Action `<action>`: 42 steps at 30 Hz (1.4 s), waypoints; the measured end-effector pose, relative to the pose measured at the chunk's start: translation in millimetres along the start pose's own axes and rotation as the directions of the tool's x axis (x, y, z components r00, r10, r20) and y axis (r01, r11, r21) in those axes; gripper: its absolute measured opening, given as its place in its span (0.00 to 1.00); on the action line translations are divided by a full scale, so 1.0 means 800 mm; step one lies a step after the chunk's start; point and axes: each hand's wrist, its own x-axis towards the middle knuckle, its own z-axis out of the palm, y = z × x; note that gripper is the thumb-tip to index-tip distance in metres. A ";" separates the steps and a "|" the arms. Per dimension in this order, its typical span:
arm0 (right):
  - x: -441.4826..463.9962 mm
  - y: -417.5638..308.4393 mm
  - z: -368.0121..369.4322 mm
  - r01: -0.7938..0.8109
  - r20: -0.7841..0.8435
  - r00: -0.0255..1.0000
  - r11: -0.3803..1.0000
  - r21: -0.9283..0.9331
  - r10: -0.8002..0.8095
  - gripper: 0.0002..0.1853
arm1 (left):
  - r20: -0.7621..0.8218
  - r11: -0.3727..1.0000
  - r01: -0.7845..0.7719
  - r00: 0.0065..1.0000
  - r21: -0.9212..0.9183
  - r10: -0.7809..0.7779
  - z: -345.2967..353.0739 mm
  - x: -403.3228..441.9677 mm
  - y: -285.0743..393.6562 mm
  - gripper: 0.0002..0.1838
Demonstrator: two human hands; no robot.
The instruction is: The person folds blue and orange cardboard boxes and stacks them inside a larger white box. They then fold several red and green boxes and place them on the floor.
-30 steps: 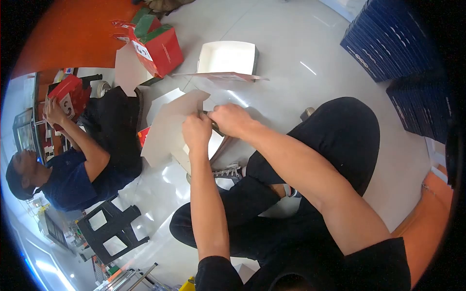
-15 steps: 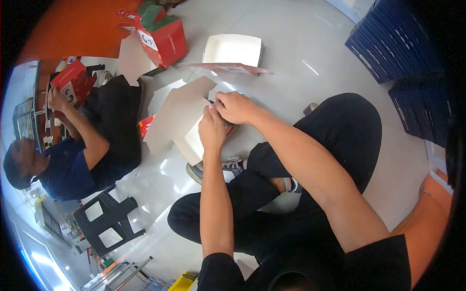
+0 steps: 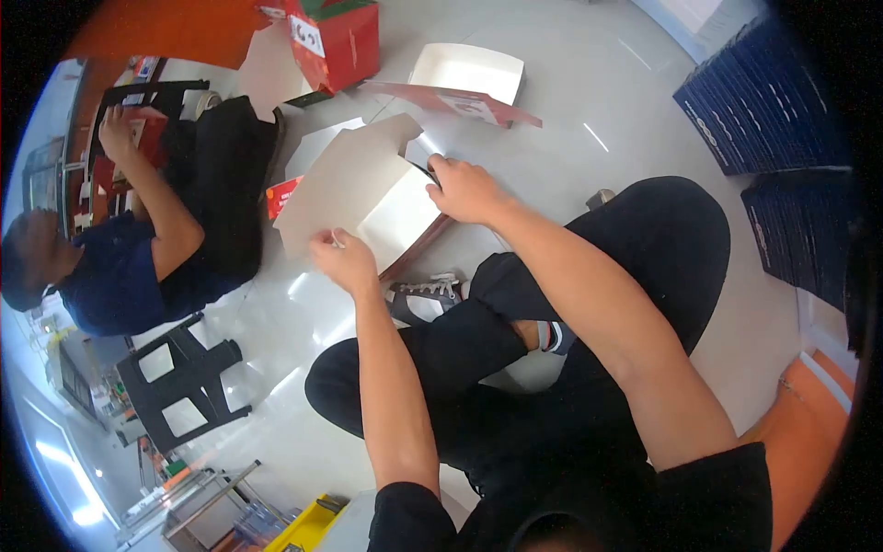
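Note:
A cardboard box (image 3: 402,210) with a white inside lies on the floor before my crossed legs, its broad pale lid panel (image 3: 336,179) folded out to the far left. My right hand (image 3: 467,191) is closed on the box's right-hand wall, fingers curled over the dark edge. At the near left corner, my left hand (image 3: 347,262) pinches the pale cardboard between thumb and fingers. Part of the wall under each hand is hidden. A red printed piece (image 3: 281,197) shows beside the lid.
A red and green carton (image 3: 342,46) and another white-lined box (image 3: 469,72) stand farther off. Stacks of dark blue flat boxes (image 3: 750,106) are at the right. A co-worker (image 3: 129,239) sits at the left, near a black stool (image 3: 179,382).
My left hand has moved away from my right, leftward and nearer to the box's other corner. More of the white inside shows. The view has shifted slightly.

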 end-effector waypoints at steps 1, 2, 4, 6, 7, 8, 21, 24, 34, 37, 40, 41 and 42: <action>-0.002 0.003 0.001 -0.005 0.009 1.000 1.000 -0.009 0.005 0.18 | -0.003 1.000 0.012 1.000 0.001 -0.012 0.004 -0.001 -0.008 0.11; -0.003 0.006 0.002 -0.012 0.015 1.000 1.000 -0.020 0.012 0.18 | 0.038 0.998 0.062 0.997 0.001 -0.062 0.011 -0.003 -0.014 0.11; -0.003 0.003 -0.006 -0.030 0.049 0.998 0.998 -0.051 0.033 0.18 | 0.075 0.993 0.118 0.990 0.000 -0.117 0.019 -0.006 -0.020 0.12; -0.001 -0.003 -0.012 -0.048 0.069 0.996 0.996 -0.070 0.053 0.17 | 0.100 0.993 0.112 0.988 0.048 -0.116 0.027 -0.004 -0.030 0.13; -0.002 -0.006 -0.014 -0.058 0.070 0.995 0.994 -0.094 0.065 0.16 | 0.099 0.993 0.109 0.989 0.049 -0.114 0.032 -0.003 -0.038 0.13; -0.005 -0.008 -0.017 -0.069 0.072 0.994 0.990 -0.120 0.078 0.15 | 0.121 0.990 0.097 0.987 0.105 -0.110 0.038 -0.003 -0.045 0.13; 0.002 -0.018 -0.029 0.059 0.033 0.998 0.887 -0.458 -0.049 0.11 | 0.045 0.990 0.119 0.992 -0.076 -0.116 0.011 -0.032 0.033 0.19; -0.006 -0.018 -0.026 0.040 -0.016 0.998 0.894 -0.445 -0.053 0.11 | 0.072 0.979 0.155 0.987 -0.132 -0.147 0.013 -0.036 0.028 0.20; 0.020 -0.060 -0.159 0.160 -0.706 0.501 0.855 -0.493 -0.501 0.25 | 0.142 0.897 0.356 0.933 -0.262 -0.330 0.025 -0.037 0.022 0.23; 0.037 0.026 -0.157 0.026 -0.400 0.913 0.989 -0.142 -0.082 0.29 | 0.158 0.869 0.354 0.935 -0.345 -0.317 0.022 -0.037 0.032 0.26; 0.029 0.028 -0.140 -0.092 -0.209 0.977 0.967 -0.238 0.041 0.22 | 0.158 0.842 0.348 0.937 -0.411 -0.310 0.025 -0.039 0.034 0.29; 0.024 0.020 -0.130 -0.147 -0.361 0.931 0.964 -0.223 0.059 0.19 | 0.156 0.851 0.317 0.948 -0.418 -0.277 0.036 -0.038 0.025 0.29; 0.016 0.005 -0.128 -0.199 -0.502 0.862 0.959 -0.201 0.074 0.17 | 0.153 0.859 0.288 0.957 -0.423 -0.246 0.041 -0.040 0.018 0.29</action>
